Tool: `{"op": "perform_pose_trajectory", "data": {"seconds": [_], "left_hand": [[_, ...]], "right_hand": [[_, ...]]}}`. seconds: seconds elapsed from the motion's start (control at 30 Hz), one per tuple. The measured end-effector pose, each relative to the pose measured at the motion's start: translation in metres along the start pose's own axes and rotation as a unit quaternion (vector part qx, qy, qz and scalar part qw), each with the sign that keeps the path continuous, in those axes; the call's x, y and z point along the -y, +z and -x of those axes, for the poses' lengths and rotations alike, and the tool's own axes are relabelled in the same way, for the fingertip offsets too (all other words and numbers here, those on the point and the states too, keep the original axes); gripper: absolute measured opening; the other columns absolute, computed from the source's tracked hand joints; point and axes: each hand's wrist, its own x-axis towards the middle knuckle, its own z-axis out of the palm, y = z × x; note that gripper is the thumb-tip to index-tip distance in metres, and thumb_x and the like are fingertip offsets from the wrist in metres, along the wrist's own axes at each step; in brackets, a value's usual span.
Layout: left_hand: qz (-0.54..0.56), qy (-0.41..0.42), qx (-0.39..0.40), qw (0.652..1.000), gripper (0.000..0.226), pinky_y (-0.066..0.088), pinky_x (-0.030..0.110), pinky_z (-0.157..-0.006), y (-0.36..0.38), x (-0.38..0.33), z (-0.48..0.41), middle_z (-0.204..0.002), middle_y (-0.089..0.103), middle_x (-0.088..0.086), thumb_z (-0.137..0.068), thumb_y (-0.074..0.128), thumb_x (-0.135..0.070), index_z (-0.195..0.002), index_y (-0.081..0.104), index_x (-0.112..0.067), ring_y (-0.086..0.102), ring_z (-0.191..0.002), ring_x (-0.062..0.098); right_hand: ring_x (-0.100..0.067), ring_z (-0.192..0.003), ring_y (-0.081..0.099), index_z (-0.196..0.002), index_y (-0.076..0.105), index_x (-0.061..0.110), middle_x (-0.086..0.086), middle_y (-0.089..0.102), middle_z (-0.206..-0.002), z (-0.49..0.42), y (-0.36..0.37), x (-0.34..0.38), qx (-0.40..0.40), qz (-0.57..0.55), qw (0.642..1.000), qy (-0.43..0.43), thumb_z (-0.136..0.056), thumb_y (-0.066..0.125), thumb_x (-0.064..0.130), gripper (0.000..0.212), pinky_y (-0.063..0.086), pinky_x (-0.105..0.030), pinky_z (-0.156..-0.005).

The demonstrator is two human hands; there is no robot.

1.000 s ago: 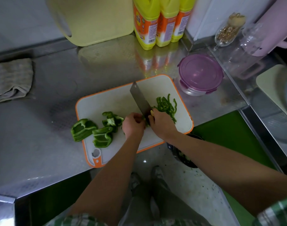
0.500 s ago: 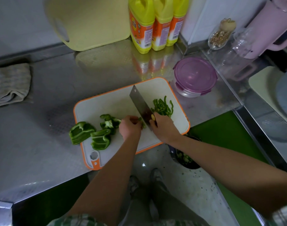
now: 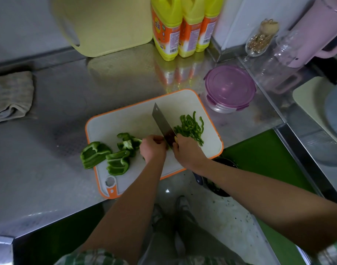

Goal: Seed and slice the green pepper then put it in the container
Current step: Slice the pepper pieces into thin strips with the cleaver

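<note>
Head camera, looking down: my right hand [image 3: 186,153] grips the cleaver [image 3: 161,121]; my left hand [image 3: 153,148] curls just beside its blade, and I cannot tell what it pins. Pepper chunks [image 3: 106,156] lie leftward, nearer my left hand; cut strips [image 3: 190,127] lie right. The lidded container [image 3: 229,88] sits past the cutting board's [image 3: 125,121] far right corner.

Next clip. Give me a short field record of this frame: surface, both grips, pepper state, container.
surface: white cutting board with an orange rim, on a steel counter
right grip: holds the cleaver, blade upright over the board
left grip: fingers curled beside the blade; what is under them is hidden
sliced: thin strips piled right of the blade
unsliced: large pepper pieces at the board's left end, one overhanging its edge
container: purple lid on, beyond the board's far right corner
</note>
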Motion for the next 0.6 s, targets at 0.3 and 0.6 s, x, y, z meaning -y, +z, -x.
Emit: {"op": "perform_pose_trajectory", "data": {"seconds": [0.3, 0.6], "left_hand": [[-0.021, 0.009, 0.006, 1.0, 0.013, 0.052, 0.032, -0.08, 0.001, -0.002, -0.003, -0.092, 0.073, 0.007, -0.079, 0.071, -0.01, -0.091, 0.072, -0.012, 0.066, -0.091, 0.024], [-0.036, 0.015, 0.013, 0.999, 0.017, 0.055, 0.036, -0.081, 0.001, -0.002, -0.004, -0.09, 0.074, 0.006, -0.077, 0.067, -0.005, -0.09, 0.071, -0.015, 0.067, -0.09, 0.025]], "right_hand": [[-0.033, -0.078, 0.061, -0.102, 0.05, 0.005, -0.016, 0.062, -0.087, -0.012, 0.007, 0.002, -0.024, 0.026, 0.999, -0.013, -0.101, 0.039, 0.021, 0.019, 0.038, -0.034, -0.059], [-0.034, -0.072, 0.061, -0.099, 0.051, 0.003, -0.017, 0.062, -0.081, -0.011, 0.002, -0.005, -0.044, 0.002, 0.999, -0.021, -0.1, 0.043, 0.018, 0.017, 0.034, -0.032, -0.056]]}}
